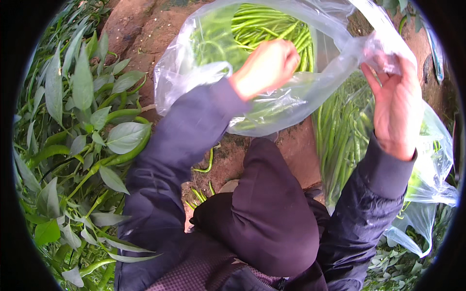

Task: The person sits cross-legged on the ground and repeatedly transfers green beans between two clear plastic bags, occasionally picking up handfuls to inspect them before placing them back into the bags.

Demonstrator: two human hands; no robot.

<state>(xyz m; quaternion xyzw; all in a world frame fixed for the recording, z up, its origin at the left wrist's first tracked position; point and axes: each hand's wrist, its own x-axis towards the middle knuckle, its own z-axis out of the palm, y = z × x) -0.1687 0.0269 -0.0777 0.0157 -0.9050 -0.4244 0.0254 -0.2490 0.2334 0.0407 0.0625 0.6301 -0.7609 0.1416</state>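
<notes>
A large clear plastic bag (204, 85) stands in front of me, its mouth spread wide. Long green chili peppers (269, 23) lie bundled inside it. My left hand (267, 67) reaches over the bag's mouth, just above the peppers. Its fingers are curled under, so whether they hold anything is hidden. At the right side of the mouth, my right hand (397, 98) grips the bag's gathered rim, with plastic over its fingertips. Below that hand is a second clear bag, full of long green peppers (340, 134).
Leafy pepper plants (83, 120) with hanging peppers crowd the left side. Several loose peppers (198, 195) lie on the reddish soil (295, 156) near my bent knee (273, 218). Crumpled clear plastic (429, 198) and more foliage (395, 267) are at the lower right.
</notes>
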